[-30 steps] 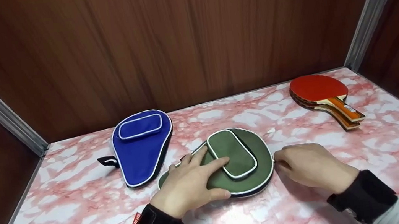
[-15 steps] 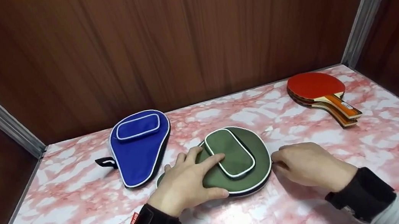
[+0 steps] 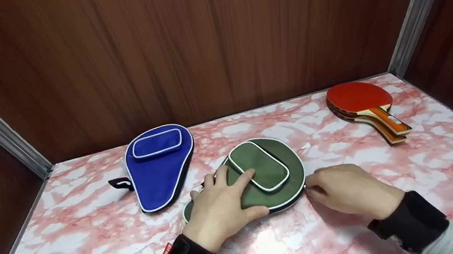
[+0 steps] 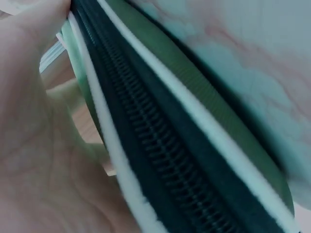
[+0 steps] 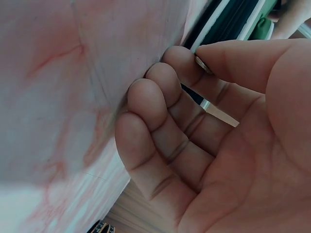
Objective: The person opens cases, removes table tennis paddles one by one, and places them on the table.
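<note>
A green table tennis bat case [image 3: 289,156] with white piping and a raised pocket [image 3: 260,166] lies in the middle of the table. Across its narrower left part rests my left hand [image 3: 218,213], fingers spread over the fabric and thumb along the near edge. At the case's right edge, my right hand [image 3: 348,189] pinches a small metal zipper pull [image 5: 203,65] between thumb and index finger, the other fingers curled in. The left wrist view shows the dark zipper [image 4: 160,141] along the case's side, its teeth meshed there.
A blue bat case [image 3: 158,175] with a black loop [image 3: 121,183] lies at the back left. Two stacked table tennis bats, the upper one red [image 3: 358,96], lie at the back right. A brown wood-grain panel [image 3: 215,45] closes off the table's back.
The green case has turned slightly counterclockwise under my left hand, which has shifted a little to the right. My right hand keeps its pinch at the edge and has moved slightly left.
</note>
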{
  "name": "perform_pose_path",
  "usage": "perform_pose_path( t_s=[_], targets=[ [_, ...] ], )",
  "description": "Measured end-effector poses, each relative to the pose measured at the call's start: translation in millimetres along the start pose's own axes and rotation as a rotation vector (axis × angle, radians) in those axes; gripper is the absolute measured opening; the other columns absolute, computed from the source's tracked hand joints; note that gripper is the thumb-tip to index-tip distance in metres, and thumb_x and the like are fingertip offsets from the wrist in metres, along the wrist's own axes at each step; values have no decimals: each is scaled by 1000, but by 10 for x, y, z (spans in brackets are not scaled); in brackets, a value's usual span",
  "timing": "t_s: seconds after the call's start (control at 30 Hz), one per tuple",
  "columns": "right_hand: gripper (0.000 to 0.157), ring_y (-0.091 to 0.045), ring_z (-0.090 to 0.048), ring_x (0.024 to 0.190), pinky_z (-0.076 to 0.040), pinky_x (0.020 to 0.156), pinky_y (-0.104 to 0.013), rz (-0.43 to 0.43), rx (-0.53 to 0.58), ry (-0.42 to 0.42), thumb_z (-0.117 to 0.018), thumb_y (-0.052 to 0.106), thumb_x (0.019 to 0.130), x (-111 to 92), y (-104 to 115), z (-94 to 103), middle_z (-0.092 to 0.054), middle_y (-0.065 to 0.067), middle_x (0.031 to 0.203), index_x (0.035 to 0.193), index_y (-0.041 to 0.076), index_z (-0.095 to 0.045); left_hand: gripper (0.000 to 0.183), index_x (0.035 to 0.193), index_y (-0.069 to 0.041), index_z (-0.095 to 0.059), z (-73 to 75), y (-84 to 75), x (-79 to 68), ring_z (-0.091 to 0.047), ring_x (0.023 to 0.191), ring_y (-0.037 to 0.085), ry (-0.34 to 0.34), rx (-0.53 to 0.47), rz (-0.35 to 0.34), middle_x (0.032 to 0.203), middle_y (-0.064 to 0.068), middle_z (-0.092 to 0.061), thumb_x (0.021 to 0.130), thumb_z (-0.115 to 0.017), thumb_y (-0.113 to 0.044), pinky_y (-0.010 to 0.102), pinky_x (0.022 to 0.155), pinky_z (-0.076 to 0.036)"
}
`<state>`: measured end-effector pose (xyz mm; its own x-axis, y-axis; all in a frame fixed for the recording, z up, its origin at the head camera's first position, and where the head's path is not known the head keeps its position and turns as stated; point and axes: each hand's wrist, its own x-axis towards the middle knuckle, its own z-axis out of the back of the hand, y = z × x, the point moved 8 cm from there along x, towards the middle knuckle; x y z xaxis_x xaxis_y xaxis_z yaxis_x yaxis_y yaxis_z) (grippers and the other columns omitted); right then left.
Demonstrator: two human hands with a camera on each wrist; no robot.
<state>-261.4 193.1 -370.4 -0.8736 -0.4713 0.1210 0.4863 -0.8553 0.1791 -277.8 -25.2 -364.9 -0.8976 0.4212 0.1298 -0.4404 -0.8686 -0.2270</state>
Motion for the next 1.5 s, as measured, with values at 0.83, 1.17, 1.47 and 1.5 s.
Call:
perform_pose_path(
  t_s=[0.83,1.17,1.47,1.5],
  targets=[
    [23,-33,-71,77,-55,68,-60,-318,-85,-8,-68,22,102,-44,-357,7,-63,-2,72,79,18,-66,62,153,-38,-65,65,-149,-58,-58,134,39,114,-152,-220,160,17,-50,95,-85,-48,52,103,-54],
    [24,-35,-72,77,-55,69,-60,-279,-80,-1,-70,21,100,-41,-301,-3,-66,-1,73,77,20,-66,47,139,-37,-73,82,-191,-58,-62,123,37,50,-56,-211,153,14,-55,95,-84,-49,49,85,-59],
    [32,-20,-56,62,-50,61,-53,-240,-90,23,-69,22,99,-72,-143,15,-54,2,64,68,20,-60,48,140,-37,-74,83,-180,-52,-62,124,36,47,-72,-214,154,14,-55,94,-84,-47,49,87,-59],
    [32,-20,-56,62,-50,61,-53,-229,-91,25,-69,21,99,-74,-117,17,-54,2,64,69,20,-59,48,140,-37,-74,83,-176,-52,-61,124,36,48,-75,-213,154,14,-55,94,-84,-47,49,88,-59]
  ],
)
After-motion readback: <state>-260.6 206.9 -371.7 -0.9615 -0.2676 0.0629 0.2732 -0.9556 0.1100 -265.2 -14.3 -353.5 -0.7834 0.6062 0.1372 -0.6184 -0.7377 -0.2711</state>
